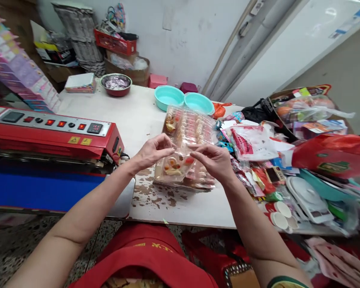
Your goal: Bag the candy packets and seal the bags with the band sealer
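Note:
Between my two hands hangs a clear plastic packet point(174, 167) with small yellow, brown and red pieces inside. My left hand point(157, 151) pinches its top edge on the left, thumb against fingers. On the right, my right hand point(212, 159) pinches the same top edge. Just beneath and behind the packet is a shallow cardboard box point(158, 172) filled with rows of similar clear packets point(195, 124), which hold ring-shaped and coloured pieces. The exact kind of the small pieces cannot be made out.
A red sealing machine point(48, 132) with lit switches and a blue belt point(42, 186) stands at left. Two turquoise basins point(169, 98) and a metal bowl point(116, 85) sit at the back. Mixed packages point(252, 140), paper cups point(279, 216) and a kitchen scale point(309, 198) crowd the right.

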{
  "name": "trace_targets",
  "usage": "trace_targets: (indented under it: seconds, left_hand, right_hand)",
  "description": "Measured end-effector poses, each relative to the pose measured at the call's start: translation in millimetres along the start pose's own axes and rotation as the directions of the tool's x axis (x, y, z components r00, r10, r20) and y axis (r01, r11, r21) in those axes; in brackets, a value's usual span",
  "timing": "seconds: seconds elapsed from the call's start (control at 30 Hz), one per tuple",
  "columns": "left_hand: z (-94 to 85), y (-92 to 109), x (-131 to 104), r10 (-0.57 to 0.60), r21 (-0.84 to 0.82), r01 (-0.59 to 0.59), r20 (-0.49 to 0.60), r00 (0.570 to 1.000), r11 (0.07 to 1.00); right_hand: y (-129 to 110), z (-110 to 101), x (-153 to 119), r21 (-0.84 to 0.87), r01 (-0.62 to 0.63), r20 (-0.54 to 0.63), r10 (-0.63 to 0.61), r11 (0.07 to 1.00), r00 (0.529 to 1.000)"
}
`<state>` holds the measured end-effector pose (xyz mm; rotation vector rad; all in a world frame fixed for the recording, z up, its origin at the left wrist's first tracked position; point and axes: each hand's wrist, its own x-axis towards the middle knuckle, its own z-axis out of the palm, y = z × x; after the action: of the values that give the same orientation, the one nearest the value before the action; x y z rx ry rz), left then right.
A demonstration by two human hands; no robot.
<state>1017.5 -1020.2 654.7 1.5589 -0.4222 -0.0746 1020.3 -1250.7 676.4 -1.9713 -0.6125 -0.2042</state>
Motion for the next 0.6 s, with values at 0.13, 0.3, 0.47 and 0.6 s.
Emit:
trace_targets:
  seconds: [0.13, 0.3, 0.47, 0.6]
  left_hand:
    - [-20.8, 2.9, -15.9, -0.329, -0.35, 0.245, -0.207, 0.921, 0.904]
    - [-48.7, -28.0, -60.0, -0.531, -0.453, 0.358, -0.344, 0.774, 0.816]
    - [-52.7, -68.0, -123.5, -0.402, -0.281, 0.315, -0.35, 0.846, 0.907]
    - [-51.6, -92.4, -153.5, -0.37, -0.153, 0.337, -0.397, 0.84, 0.929]
  right_hand:
    - [-4.9, 46.6, 21.5, 0.228, -0.206, -0.06, 0.225, 0.952, 0.972]
    - [10.9, 112.8, 21.1, 0.441, -0.456, 0.134, 0.446, 0.773, 0.885]
    - [25.6, 165.5, 13.1, 0.498, -0.596, 0.213, 0.577, 0.63, 0.788]
    - [36.7, 198.6, 6.6, 0.479, -0.659, 0.296, 0.599, 0.581, 0.744]
